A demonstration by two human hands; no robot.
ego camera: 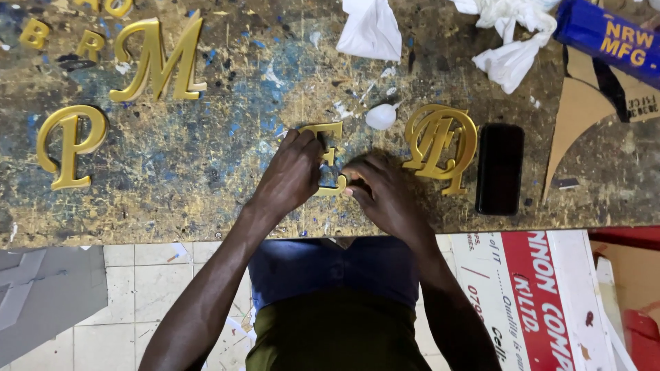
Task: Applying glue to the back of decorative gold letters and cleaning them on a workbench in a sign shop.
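At centre frame I had the gold letter E (328,154) standing top-to-bottom between my hands, left hand (292,175) pressed flat over its left edge, right hand (385,192) pinching its lower curl.

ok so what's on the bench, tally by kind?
Held letter, gold: 1
Big loose gold letters: 2
Gold letter stack: 1
Small gold letters, some cut by the edge: 4
Phone: 1
White rags: 2
White blob: 1
Blue tube: 1
Cardboard offcut: 1
Total: 14
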